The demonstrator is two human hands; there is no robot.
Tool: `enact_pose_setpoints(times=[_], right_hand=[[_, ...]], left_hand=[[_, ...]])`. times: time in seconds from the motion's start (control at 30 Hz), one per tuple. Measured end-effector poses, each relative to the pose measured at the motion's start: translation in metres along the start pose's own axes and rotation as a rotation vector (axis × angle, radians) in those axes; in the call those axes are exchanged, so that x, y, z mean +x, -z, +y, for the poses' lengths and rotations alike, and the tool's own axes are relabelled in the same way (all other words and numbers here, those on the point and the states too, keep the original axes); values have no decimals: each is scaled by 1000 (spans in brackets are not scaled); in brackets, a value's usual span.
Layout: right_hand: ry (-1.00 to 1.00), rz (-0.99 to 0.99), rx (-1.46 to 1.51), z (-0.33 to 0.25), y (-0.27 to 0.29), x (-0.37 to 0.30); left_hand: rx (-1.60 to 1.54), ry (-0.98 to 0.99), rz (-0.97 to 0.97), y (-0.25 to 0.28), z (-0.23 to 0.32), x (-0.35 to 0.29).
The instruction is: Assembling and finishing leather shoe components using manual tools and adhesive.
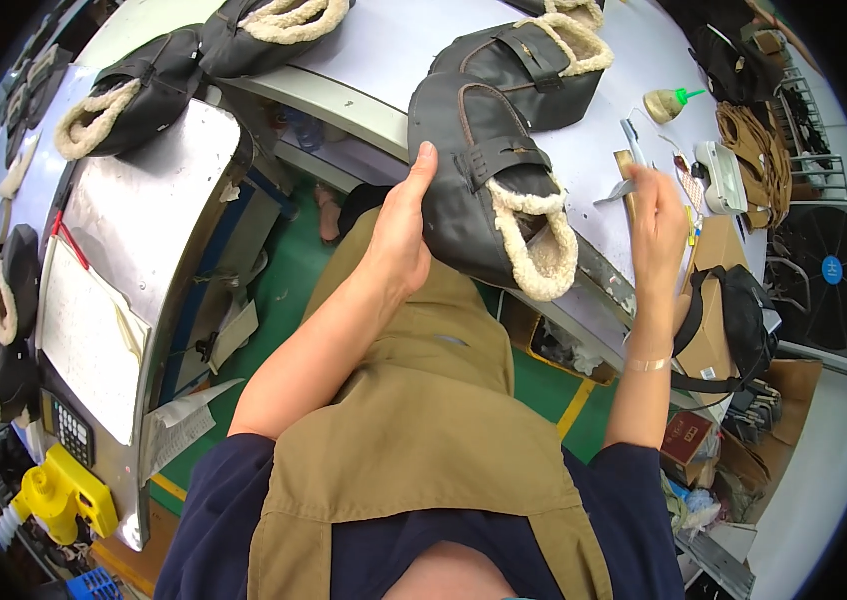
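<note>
My left hand [403, 233] grips a black shoe [449, 165] with cream fleece lining, thumb on its upper and the other fingers hidden beneath. The shoe is held at the near edge of the white table, its fleece opening toward me. Right behind it lies another black fleece-lined shoe [519, 70]. Over the table to the right, my right hand [660, 210] is closed, its fingertips on a small grey-bladed tool [614, 192]. What the fingers cover of that tool is hidden. A blue-handled brush [630, 130] lies just beyond.
More black shoes [159, 85] stand at the far left. A green-tipped bottle [666, 105], a white container [722, 178] and a black bag [734, 330] are on the right. Left, a metal-topped stand [159, 190] carries papers [89, 340] and a calculator [69, 428], with a yellow device [59, 495] nearby.
</note>
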State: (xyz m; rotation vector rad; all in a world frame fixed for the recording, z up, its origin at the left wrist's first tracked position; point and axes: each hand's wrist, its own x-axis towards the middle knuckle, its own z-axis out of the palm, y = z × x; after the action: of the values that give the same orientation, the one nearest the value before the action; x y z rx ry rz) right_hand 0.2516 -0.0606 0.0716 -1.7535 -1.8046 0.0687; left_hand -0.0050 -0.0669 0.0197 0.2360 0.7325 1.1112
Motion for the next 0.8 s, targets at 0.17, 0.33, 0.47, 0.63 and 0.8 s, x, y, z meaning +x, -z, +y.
enact_pose_setpoints(times=[0.17, 0.33, 0.47, 0.63, 0.8], right_hand=[[-9, -321, 358, -82, -23, -73], [36, -396, 249, -71, -38, -83], [33, -383, 271, -75, -47, -87], [229, -108, 138, -75, -64, -90], [340, -96, 184, -65, -65, -81]], left_hand=[[74, -27, -13, 2, -1, 11], [96, -54, -32, 6, -2, 13], [197, -129, 49, 17, -10, 26], [139, -180, 140, 1, -1, 29], [146, -104, 162, 10, -3, 49]])
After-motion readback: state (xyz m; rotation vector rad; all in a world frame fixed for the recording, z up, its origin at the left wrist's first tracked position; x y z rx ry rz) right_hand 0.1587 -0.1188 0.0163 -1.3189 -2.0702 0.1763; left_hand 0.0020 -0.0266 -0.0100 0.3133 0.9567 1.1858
